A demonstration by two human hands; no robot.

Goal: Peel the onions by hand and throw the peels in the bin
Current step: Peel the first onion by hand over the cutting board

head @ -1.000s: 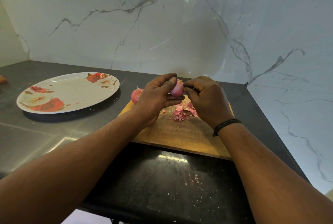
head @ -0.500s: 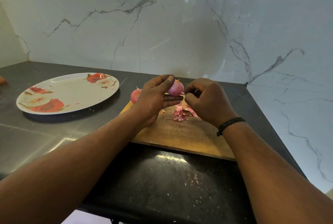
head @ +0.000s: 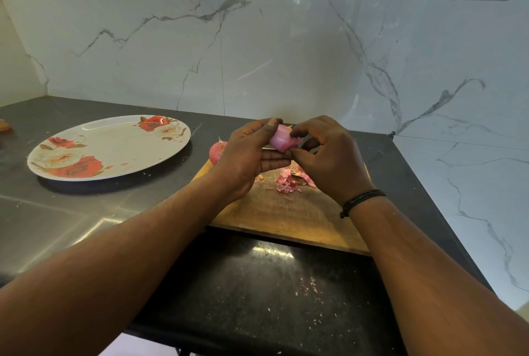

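Note:
A small pink onion (head: 282,139) is held above the wooden cutting board (head: 289,212). My left hand (head: 249,155) grips it from the left, thumb on top and fingers beneath. My right hand (head: 326,155) pinches the onion's right side with curled fingertips. A pile of pink peels (head: 290,179) lies on the board under my hands. A second, unpeeled onion (head: 216,151) sits at the board's far left corner, partly hidden by my left hand. No bin is in view.
A floral plate (head: 108,146) stands on the dark counter (head: 71,212) to the left. The marble wall (head: 257,55) rises behind and wraps round on the right. Peel crumbs dot the black surface (head: 257,284) in front of the board.
The onion has turned a little in my fingers. My right hand has shifted so its fingertips pinch the onion's right side and lower edge.

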